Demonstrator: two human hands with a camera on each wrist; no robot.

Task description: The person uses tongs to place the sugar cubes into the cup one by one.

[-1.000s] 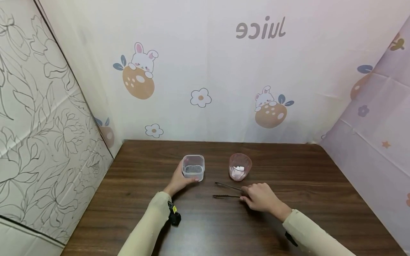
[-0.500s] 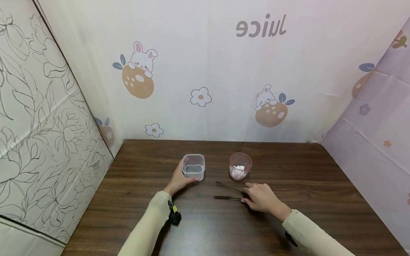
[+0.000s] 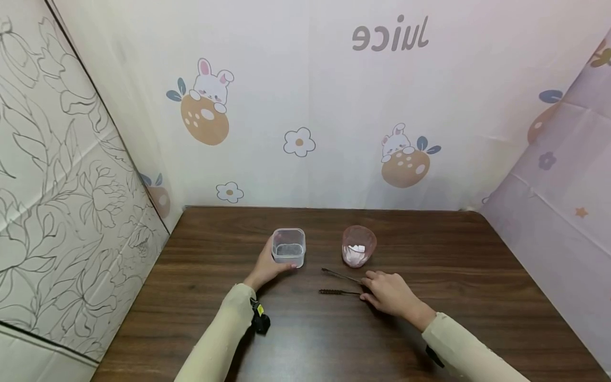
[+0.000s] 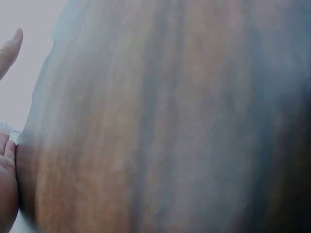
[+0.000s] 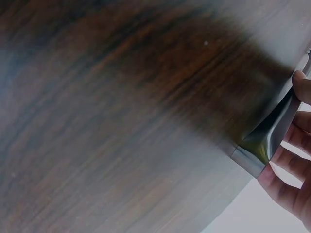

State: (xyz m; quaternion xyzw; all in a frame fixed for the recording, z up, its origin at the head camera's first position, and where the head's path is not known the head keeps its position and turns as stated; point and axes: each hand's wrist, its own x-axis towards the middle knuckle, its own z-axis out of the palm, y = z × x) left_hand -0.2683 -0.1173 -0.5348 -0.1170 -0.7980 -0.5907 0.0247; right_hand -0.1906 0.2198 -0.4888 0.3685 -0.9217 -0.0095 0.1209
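My left hand (image 3: 265, 269) holds a clear, square plastic container (image 3: 295, 261) from its left and front, with the thumb along the near side. The container stands upright on the table, and I see nothing inside it. A pair of metal tongs (image 3: 340, 292) is held near its bend by my right hand (image 3: 392, 294), its two arms spread apart and pointing left. In the right wrist view, the bent end of the tongs (image 5: 268, 133) shows between thumb and fingers. Beyond the tongs stands a translucent pink cup (image 3: 361, 237) with several white pieces (image 3: 354, 256) in it.
Everything stands on a dark wood-grain table (image 3: 219, 228). A printed curtain (image 3: 305, 95) hangs behind its far edge, and a floral panel (image 3: 71, 175) borders the left side. Another printed cloth (image 3: 568, 223) hangs on the right.
The head view has tipped slightly downward, so everything sits a little higher in it. Both hands, the container and the cup stay in about the same places, and the tongs remain spread.
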